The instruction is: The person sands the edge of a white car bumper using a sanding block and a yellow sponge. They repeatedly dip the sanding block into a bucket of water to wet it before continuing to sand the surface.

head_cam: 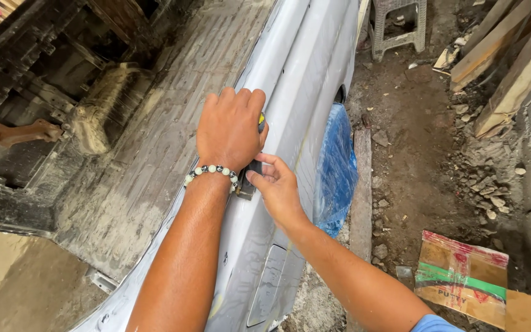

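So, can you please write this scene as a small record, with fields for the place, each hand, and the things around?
place: beside the grey primed side panel of a pickup truck, above its worn truck bed
left hand: left hand pressed on the panel's top edge, closed over a dark sanding block; bead bracelet on the wrist
right hand: right hand pinches the block's near end
wheel: covered with blue plastic sheet
ground: dirt with rubble; flattened cardboard box, wooden planks, plastic stool
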